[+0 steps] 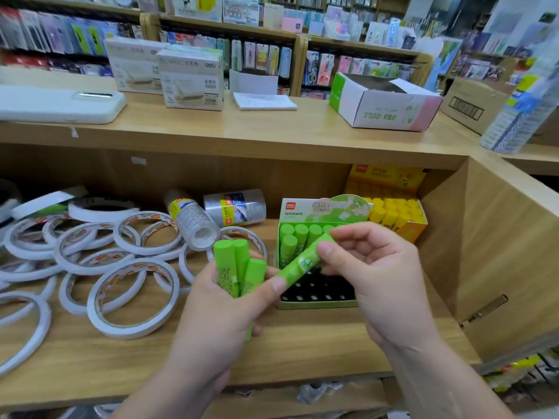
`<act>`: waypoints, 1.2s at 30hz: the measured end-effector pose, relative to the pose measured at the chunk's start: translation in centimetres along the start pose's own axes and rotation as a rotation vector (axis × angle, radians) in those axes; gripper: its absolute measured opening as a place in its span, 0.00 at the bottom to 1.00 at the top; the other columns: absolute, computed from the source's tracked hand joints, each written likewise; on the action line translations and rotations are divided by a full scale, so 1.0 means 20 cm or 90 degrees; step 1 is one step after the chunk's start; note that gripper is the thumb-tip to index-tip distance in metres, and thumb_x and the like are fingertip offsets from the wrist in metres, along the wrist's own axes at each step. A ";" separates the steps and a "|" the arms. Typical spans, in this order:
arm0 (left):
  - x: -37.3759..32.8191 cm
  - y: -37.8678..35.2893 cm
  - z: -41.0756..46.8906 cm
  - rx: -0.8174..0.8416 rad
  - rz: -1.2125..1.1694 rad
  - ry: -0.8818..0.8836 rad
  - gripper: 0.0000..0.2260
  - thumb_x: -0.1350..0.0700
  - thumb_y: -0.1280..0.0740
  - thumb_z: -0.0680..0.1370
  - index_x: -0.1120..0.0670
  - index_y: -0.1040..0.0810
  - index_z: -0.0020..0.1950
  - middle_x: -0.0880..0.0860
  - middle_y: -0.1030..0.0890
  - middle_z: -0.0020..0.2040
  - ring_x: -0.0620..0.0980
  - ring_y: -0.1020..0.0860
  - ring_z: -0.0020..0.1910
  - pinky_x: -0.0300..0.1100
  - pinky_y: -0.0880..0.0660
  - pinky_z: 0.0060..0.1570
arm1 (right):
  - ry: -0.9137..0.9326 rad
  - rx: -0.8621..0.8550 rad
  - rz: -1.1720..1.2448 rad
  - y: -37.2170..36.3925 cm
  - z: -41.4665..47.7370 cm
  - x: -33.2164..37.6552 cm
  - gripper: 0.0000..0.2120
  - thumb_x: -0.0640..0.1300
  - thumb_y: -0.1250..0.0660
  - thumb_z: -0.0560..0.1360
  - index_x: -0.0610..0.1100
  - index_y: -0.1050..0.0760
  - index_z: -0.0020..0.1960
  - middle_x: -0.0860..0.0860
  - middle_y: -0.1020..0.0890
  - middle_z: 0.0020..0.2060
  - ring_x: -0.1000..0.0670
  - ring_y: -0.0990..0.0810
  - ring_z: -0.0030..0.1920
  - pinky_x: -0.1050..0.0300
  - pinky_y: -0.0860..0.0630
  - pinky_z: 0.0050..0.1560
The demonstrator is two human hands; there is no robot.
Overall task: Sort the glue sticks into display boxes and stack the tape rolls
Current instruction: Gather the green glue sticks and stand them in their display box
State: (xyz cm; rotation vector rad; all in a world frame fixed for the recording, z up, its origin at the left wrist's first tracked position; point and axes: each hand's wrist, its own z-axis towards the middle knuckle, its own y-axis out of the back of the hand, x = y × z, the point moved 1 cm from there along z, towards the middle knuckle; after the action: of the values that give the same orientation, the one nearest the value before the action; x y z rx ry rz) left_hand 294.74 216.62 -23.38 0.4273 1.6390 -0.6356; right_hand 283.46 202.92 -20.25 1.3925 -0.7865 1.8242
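My left hand [217, 316] grips a bunch of three green glue sticks [237, 267], caps up, in front of the shelf. My right hand [372, 276] pinches one more green glue stick [305, 261], which lies slanted between both hands; my left thumb touches its lower end. Behind it stands the green display box [317, 303] with several green sticks in its back rows and empty black holes in front. A yellow display box [414, 225] full of yellow glue sticks stands to its right. Several white tape rolls [130, 297] lie scattered on the shelf at left.
Two packs of clear tape [196, 222] lie behind the white rolls. On the counter above stand paper boxes [190, 80], a notepad [263, 101], an open white-green carton [384, 107] and a white case [57, 104]. The shelf's wooden side wall [499, 252] closes the right.
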 end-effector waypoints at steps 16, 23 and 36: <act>0.09 0.04 0.07 -0.072 -0.014 -0.019 0.14 0.61 0.21 0.67 0.54 0.22 0.46 0.47 0.20 0.31 0.45 0.23 0.29 0.43 0.30 0.24 | 0.365 0.061 -0.497 -0.01 0.13 -0.10 0.09 0.40 0.19 0.67 0.44 0.14 0.46 0.54 0.16 0.42 0.58 0.19 0.44 0.66 0.23 0.49; 0.10 0.08 0.08 -0.050 -0.110 0.044 0.11 0.61 0.25 0.67 0.55 0.25 0.42 0.55 0.27 0.32 0.50 0.31 0.28 0.38 0.39 0.22 | 0.281 0.096 -0.576 0.01 0.17 -0.09 0.06 0.46 0.22 0.71 0.46 0.13 0.45 0.55 0.26 0.39 0.56 0.25 0.41 0.57 0.25 0.40; 0.03 0.05 0.00 0.041 -0.164 0.086 0.19 0.59 0.23 0.66 0.54 0.19 0.55 0.54 0.17 0.39 0.50 0.22 0.34 0.41 0.29 0.28 | 0.233 0.183 -0.722 0.00 0.12 0.01 0.26 0.68 0.44 0.75 0.54 0.15 0.53 0.58 0.21 0.39 0.54 0.22 0.42 0.50 0.22 0.39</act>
State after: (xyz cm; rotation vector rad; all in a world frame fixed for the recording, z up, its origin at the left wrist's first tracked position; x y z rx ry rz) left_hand 295.19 217.41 -24.05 0.3118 1.8226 -0.8691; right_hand 284.72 200.90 -19.51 1.2026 0.4402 1.1929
